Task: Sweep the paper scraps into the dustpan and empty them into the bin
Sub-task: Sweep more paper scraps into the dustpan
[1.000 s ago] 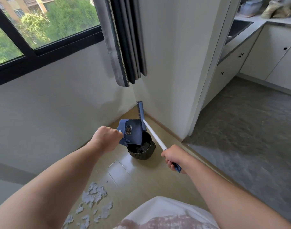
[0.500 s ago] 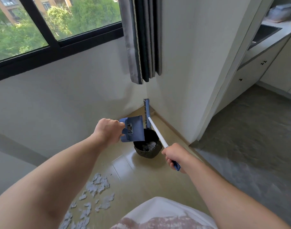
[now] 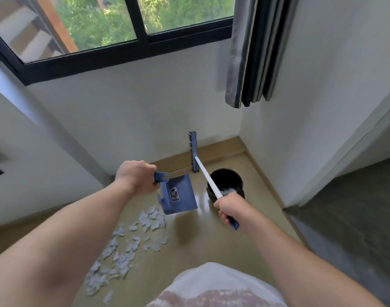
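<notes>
Tan glossy floor tiles [image 3: 200, 244] fill this corner of the room, running out to white walls. A black-framed window [image 3: 132, 52] sits on the far side and a grey pleated curtain [image 3: 256, 52] hangs at the far right. A loose spread of pale torn paper scraps [image 3: 127, 247] lies on the floor at the near left, thinning out toward the far end.

My long broom with a white pole and blue brush head [image 3: 206, 176] slants away from me. Its head is over by the foot of the far wall, and its pole crosses in front of the left rim of the bin. The flat blue plastic dustpan [image 3: 178, 196] hangs tilted just beyond the farthest scraps, left of the bin and apart from it. The small round black bin [image 3: 226, 177] stands on the floor near the corner, with a few pale scraps showing inside it.

My left hand [image 3: 136, 177] is clenched round the dustpan's short handle, knuckles up. My right hand [image 3: 232, 209] is wrapped tight round the broom pole near its blue end, just this side of the bin.
</notes>
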Motion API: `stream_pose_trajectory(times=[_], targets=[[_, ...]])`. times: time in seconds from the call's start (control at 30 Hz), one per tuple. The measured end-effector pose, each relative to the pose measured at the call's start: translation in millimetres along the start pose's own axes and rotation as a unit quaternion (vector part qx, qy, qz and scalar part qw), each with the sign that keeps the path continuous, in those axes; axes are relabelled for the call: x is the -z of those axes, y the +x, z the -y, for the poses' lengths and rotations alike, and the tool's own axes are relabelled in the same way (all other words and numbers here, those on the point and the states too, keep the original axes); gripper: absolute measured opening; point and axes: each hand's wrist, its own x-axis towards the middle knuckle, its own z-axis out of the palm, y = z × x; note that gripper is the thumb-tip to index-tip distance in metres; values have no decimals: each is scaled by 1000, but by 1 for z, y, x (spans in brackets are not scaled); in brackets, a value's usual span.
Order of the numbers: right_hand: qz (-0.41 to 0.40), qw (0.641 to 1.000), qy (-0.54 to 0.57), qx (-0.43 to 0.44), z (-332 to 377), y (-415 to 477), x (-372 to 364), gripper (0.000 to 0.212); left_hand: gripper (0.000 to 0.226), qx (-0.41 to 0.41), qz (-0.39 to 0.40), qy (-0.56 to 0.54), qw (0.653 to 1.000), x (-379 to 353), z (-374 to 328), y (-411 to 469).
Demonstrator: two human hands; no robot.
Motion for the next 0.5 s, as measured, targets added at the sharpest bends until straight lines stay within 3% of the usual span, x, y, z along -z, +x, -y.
stream_pose_trajectory(times=[0.3,0.5], targets=[[55,992,-109,-24,-15,22,-51,24,33,89,129,-31,987,-69,-2,-73],[86,980,-168,-66,-39,34,-94,28,31,83,188,-55,977,-122,-10,-113]])
